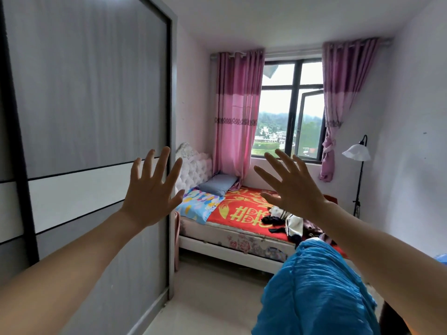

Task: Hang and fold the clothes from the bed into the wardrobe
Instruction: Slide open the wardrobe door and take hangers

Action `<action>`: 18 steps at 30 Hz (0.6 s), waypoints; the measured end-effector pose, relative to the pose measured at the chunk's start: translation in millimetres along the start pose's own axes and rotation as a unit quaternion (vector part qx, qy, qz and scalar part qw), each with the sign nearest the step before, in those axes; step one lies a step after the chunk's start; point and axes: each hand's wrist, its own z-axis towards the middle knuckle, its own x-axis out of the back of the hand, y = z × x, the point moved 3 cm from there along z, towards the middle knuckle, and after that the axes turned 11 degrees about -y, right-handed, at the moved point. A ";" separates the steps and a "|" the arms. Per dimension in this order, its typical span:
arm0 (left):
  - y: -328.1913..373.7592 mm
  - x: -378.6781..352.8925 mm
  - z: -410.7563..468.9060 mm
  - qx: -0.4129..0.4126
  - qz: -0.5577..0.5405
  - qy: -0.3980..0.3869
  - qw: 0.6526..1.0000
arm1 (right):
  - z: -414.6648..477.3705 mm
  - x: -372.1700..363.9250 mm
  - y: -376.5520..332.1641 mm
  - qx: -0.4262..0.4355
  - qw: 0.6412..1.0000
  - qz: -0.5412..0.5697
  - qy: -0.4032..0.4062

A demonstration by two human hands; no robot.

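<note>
A heap of dark and white clothes (287, 220) lies on the red bedspread of the bed (237, 240) under the window. The grey wardrobe (84, 105) with its sliding doors closed fills the left side. My left hand (152, 192) is raised in front of the wardrobe's edge, fingers spread, holding nothing. My right hand (290, 187) is raised in front of the bed, fingers spread too, and partly hides the clothes behind it.
A blue pillow (219, 184) and a patterned pillow (198, 204) lie at the bed's head. Pink curtains (234, 117) frame the window. A floor lamp (358, 153) stands at the right wall. Blue fabric (319, 291) covers my leg in the foreground. Pale floor (212, 298) runs between wardrobe and bed.
</note>
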 end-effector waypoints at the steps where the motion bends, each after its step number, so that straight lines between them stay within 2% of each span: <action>1: 0.3 -12.7 1.3 0.005 -0.008 -0.017 1.000 | 0.2 -11.2 -2.2 0.008 1.000 0.000 -0.001; 6: 11.6 -75.1 15.2 0.030 -0.052 -0.111 0.992 | 1.2 -68.0 -4.7 0.045 0.998 0.020 -0.029; 9: 23.2 -100.1 37.1 0.036 -0.067 -0.118 0.990 | 4.8 -101.7 5.1 0.059 0.997 0.023 -0.036; 13: 38.9 -122.3 93.0 0.095 -0.109 -0.113 0.983 | 22.3 -156.6 28.3 0.063 0.997 0.038 -0.039; 18: 31.1 -163.0 135.3 0.126 -0.076 -0.110 0.983 | 64.3 -220.5 44.9 0.050 0.994 0.095 -0.012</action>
